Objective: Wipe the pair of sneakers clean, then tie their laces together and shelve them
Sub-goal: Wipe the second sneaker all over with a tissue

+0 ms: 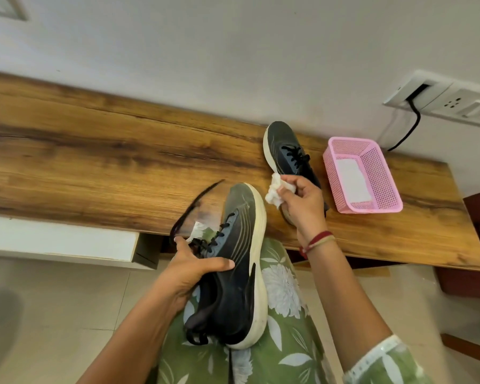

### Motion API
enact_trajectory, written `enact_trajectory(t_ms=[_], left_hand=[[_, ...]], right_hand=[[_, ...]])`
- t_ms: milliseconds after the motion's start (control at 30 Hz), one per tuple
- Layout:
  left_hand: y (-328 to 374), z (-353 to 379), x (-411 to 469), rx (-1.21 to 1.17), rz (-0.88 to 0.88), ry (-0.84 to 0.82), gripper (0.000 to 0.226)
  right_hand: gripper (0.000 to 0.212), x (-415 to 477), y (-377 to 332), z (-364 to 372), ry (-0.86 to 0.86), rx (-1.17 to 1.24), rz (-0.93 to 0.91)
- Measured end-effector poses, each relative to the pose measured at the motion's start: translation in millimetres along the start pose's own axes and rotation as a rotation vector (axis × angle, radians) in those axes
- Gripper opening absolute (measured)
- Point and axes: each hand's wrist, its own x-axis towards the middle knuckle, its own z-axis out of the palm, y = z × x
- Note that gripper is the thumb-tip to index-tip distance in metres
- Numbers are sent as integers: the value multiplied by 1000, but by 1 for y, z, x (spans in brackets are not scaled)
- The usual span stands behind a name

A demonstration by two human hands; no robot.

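Note:
My left hand (190, 268) grips a black sneaker (236, 261) with a white sole, held tilted over my lap, toe toward the wooden shelf (94, 162). Its loose black lace (194, 206) swings out to the left, blurred. My right hand (302, 200) pinches a crumpled white wipe (273, 191) just right of the sneaker's toe, apart from it. The second black sneaker (286, 151) lies on the shelf behind my right hand, its heel hidden by the hand.
A pink mesh basket (383, 167) holding a white sheet stands on the shelf to the right of the second sneaker. A wall socket (455, 101) with a black cable is above it. A white ledge (61, 239) lies lower left. Tiled floor below.

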Motion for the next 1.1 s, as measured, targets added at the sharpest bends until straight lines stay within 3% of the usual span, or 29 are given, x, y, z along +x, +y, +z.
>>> enact_trajectory(t_ms=[133,267,367,600,733,1100], left_hand=[[-1,-2,-1,-48,-10,-15,157],[-1,2,-5,-16,37,-22,121],[-4,11,-6,-46,64,0,109],[-7,25,-6,-99,116,65,63],[-8,24,-7,-108,129,51,58],[-9,27,-8,-44,185,41,59]], right_hand=[[28,25,-7,11,-67,-51,-5],[23,37,-9,24,-128,-149,-50],[18,41,-13,35,-152,-237,-59],[13,39,-18,40,-320,-644,-143],[15,34,-24,32,-358,-779,-211],[25,-19,1,14,-196,-1081,-373]])
